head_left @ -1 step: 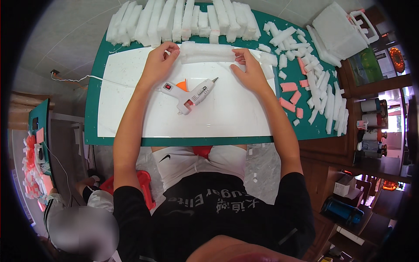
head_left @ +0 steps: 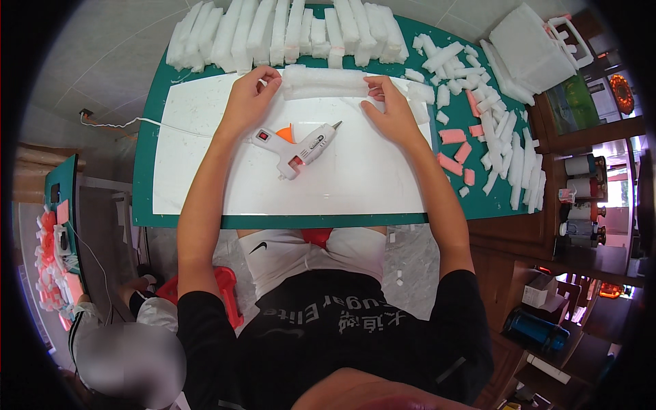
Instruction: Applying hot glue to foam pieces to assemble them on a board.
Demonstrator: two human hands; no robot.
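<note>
A long white foam block [head_left: 326, 82] lies across the far edge of a white board [head_left: 355, 184]. My left hand [head_left: 247, 102] grips its left end. My right hand [head_left: 391, 113] pinches its right end, fingers over the top. A white glue gun [head_left: 301, 147] with an orange trigger lies on the board between my forearms, nozzle pointing right.
A green cutting mat [head_left: 147, 157] lies under the board. Several white foam sticks [head_left: 287, 31] line its far edge, with cut white pieces [head_left: 509, 147] and pink pieces [head_left: 452, 137] to the right. A white foam box [head_left: 529, 48] is at the far right. Another person [head_left: 126, 362] sits at the lower left.
</note>
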